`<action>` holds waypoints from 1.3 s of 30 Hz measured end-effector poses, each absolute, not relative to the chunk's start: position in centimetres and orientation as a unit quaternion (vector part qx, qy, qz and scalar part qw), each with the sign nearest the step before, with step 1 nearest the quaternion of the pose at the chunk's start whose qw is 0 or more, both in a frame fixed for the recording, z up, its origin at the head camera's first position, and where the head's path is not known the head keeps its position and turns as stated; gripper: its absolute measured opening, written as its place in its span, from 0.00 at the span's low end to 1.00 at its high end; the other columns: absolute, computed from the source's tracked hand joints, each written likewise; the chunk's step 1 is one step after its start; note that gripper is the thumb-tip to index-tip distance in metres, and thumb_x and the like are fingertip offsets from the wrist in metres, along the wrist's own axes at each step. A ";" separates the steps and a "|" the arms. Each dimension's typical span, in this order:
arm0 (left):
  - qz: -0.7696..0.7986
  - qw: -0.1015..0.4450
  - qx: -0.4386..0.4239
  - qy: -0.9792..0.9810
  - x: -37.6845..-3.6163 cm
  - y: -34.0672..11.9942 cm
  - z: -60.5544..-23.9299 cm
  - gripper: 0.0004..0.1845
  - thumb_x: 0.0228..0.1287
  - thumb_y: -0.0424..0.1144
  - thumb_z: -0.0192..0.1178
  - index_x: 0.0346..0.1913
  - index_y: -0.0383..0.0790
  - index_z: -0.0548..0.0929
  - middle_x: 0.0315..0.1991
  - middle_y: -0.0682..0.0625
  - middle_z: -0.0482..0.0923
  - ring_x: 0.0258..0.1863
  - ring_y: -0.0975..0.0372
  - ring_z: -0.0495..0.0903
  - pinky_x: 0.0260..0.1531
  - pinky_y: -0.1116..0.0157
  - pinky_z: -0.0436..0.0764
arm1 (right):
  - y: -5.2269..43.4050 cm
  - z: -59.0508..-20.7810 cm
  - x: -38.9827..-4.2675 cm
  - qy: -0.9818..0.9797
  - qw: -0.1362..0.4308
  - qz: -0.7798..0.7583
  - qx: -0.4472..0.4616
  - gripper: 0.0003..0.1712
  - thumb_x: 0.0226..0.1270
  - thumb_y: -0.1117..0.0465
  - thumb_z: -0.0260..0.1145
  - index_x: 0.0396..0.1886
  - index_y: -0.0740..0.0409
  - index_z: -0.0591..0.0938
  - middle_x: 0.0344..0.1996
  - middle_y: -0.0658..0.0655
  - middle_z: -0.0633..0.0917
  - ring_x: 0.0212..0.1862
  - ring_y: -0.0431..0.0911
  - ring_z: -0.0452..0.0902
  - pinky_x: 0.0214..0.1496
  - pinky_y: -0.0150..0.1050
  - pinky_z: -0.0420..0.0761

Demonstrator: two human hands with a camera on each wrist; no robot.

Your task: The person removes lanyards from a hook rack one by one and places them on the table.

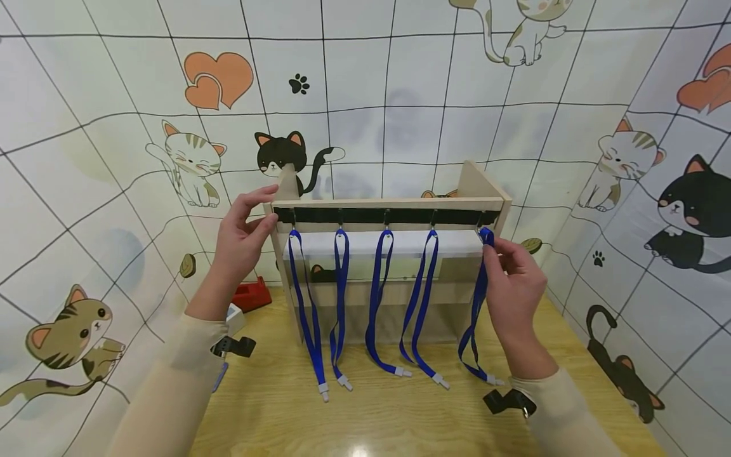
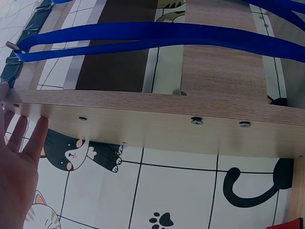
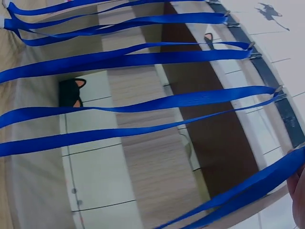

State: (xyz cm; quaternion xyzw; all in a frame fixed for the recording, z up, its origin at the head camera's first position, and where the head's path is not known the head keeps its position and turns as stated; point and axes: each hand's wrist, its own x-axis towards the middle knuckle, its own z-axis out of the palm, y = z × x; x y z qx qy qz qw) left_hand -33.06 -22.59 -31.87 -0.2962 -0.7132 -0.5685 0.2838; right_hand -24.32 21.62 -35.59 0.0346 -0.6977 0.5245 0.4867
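Right hand [image 1: 512, 279] fingers pinch the rightmost lanyard [image 1: 476, 304] (blue); left hand [image 1: 242, 238] fingers, relaxed, steady the rack [image 1: 394, 203].

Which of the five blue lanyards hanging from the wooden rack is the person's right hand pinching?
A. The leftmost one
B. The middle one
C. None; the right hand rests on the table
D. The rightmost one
D. In the head view the right hand pinches the top of the rightmost blue lanyard just below its hook, while the left hand holds the left end of the wooden rack.
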 end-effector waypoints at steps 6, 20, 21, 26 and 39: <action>-0.572 0.282 -0.297 -0.710 -33.0 -22.4 -31.8 0.19 0.81 0.27 0.62 0.70 0.34 0.79 0.78 0.47 0.76 0.80 0.53 0.71 0.61 0.69 0.84 | 23.8 -35.4 -24.8 -0.702 0.488 0.518 0.032 0.07 0.78 0.69 0.73 0.48 0.69 0.92 0.37 0.50 0.92 0.31 0.35 0.85 0.32 0.23 0.79; -0.571 0.290 -0.289 -0.711 -32.9 -22.6 -31.9 0.19 0.82 0.28 0.62 0.70 0.35 0.79 0.78 0.47 0.77 0.79 0.53 0.72 0.61 0.70 0.85 | 29.3 -31.1 -24.8 -0.729 0.491 0.474 0.066 0.09 0.77 0.67 0.73 0.48 0.71 0.91 0.35 0.39 0.89 0.32 0.35 0.82 0.35 0.23 0.79; -0.571 0.291 -0.290 -0.711 -33.0 -22.6 -31.9 0.19 0.82 0.28 0.63 0.70 0.34 0.79 0.78 0.47 0.77 0.78 0.53 0.72 0.61 0.70 0.85 | 29.7 -30.9 -25.0 -0.732 0.488 0.471 0.065 0.10 0.78 0.66 0.73 0.49 0.71 0.91 0.36 0.39 0.89 0.32 0.35 0.82 0.36 0.23 0.80; -0.571 0.291 -0.292 -0.710 -33.1 -22.6 -32.0 0.19 0.82 0.28 0.62 0.70 0.32 0.78 0.78 0.47 0.77 0.78 0.53 0.72 0.61 0.70 0.84 | 32.0 -30.1 -26.1 -0.748 0.468 0.469 0.036 0.13 0.79 0.60 0.74 0.51 0.66 0.92 0.36 0.38 0.90 0.35 0.34 0.85 0.39 0.23 0.81; -0.573 0.291 -0.293 -0.708 -33.1 -22.4 -32.0 0.19 0.81 0.27 0.63 0.69 0.35 0.79 0.77 0.46 0.77 0.78 0.53 0.73 0.61 0.70 0.85 | 35.9 -28.9 -30.3 -0.780 0.411 0.469 -0.048 0.18 0.81 0.50 0.72 0.58 0.57 0.92 0.38 0.35 0.88 0.42 0.35 0.81 0.45 0.29 0.76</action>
